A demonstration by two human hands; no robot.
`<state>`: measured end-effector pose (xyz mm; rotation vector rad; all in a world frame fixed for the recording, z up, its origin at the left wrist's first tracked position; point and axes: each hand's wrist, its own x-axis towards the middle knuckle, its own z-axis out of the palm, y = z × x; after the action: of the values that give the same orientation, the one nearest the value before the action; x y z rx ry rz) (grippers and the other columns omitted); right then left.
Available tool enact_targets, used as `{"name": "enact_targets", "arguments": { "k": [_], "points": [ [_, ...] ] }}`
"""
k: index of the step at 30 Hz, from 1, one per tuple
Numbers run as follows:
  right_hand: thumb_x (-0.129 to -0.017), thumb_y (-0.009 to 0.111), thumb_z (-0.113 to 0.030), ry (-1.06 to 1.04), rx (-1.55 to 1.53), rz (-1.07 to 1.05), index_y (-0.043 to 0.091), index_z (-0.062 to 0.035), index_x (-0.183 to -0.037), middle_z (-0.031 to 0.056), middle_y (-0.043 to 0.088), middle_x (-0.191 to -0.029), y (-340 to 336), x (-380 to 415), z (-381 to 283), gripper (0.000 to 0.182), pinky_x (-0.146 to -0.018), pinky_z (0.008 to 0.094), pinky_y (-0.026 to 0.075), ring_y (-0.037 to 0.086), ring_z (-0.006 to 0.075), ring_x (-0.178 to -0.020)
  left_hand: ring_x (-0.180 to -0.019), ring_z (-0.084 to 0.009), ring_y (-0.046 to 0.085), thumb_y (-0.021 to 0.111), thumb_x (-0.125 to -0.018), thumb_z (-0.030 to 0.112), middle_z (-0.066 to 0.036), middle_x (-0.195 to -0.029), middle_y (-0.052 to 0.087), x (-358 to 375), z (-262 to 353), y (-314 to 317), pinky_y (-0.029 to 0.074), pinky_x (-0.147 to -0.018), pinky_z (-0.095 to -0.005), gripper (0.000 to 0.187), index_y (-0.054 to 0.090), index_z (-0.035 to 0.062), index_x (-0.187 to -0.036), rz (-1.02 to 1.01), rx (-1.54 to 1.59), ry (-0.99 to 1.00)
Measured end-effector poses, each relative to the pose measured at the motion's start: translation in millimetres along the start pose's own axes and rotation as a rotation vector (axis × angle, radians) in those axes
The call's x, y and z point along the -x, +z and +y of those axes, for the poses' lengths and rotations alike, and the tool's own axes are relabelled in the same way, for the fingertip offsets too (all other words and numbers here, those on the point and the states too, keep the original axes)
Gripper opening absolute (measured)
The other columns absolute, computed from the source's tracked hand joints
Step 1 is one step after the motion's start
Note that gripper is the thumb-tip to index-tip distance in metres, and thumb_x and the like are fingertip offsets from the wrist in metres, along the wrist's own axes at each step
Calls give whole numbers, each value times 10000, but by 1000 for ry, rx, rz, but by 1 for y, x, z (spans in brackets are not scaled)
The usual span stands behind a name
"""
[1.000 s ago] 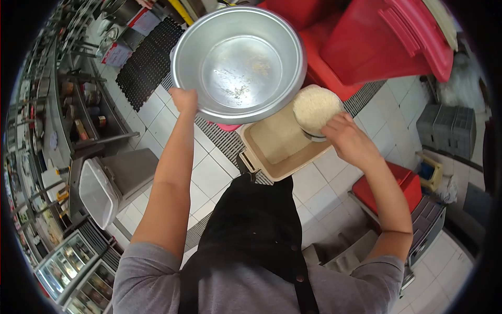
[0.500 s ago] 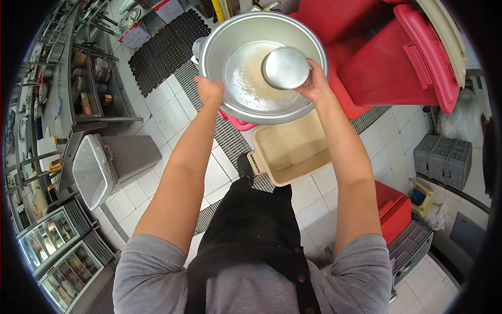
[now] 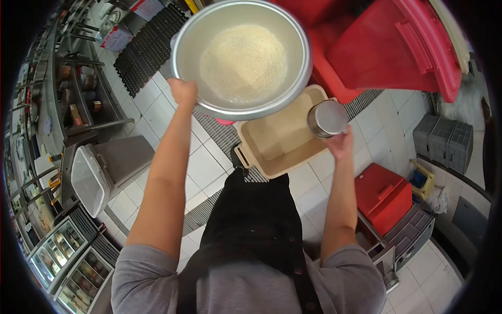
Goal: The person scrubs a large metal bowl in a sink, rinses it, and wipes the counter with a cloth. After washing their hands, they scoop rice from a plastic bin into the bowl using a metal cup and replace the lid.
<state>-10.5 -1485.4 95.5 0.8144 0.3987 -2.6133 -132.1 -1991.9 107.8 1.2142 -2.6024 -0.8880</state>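
My left hand (image 3: 183, 92) is closed on the left side of a large metal pot (image 3: 240, 111), by its rim. Pale grains that look like uncooked rice (image 3: 243, 63) spread across the pot's bottom, with a mound in the middle. Over the right end of a beige plastic tub (image 3: 265, 168), my right hand (image 3: 341, 144) grips a round metal cup (image 3: 329, 118). Its flat round end faces up toward me, so its inside is hidden. The tub sits below and partly behind the pot.
A red lidded bin (image 3: 376, 47) stands open beside the pot. To the left are a grey bin (image 3: 123, 162) and metal shelving (image 3: 99, 125). A black rubber mat (image 3: 149, 47) lies on the tiled floor. Grey crates (image 3: 443, 144) and a red box (image 3: 383, 198) are on the right.
My right hand has moved the metal cup out of the pot, right and down over the tub. More pale grains now cover the pot's bottom. My left hand still holds the pot.
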Motion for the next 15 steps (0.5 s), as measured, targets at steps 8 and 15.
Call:
{"name": "enact_targets", "arguments": {
  "k": [8, 15],
  "points": [
    [-837, 651, -308, -79, -292, 912, 368, -123, -1412, 150, 365, -1459, -187, -177, 109, 667, -1043, 514, 397, 433, 326, -1286, -999, -443, 619, 668, -651, 120, -317, -1027, 614, -9, -12, 8, 478, -907, -443, 520, 470, -100, -1079, 60, -64, 40],
    [-701, 794, -325, -174, 1284, 1631, 175, -183, -1511, 209, 174, -1530, -143, -184, 141, 1029, -1012, 506, 419, 424, 421, -1276, -984, -424, 628, 699, -636, 130, -288, -1042, 616, -5, -4, 4, 487, -889, -419, 580, 479, -102, -1119, 41, -76, 38]
  ]
}}
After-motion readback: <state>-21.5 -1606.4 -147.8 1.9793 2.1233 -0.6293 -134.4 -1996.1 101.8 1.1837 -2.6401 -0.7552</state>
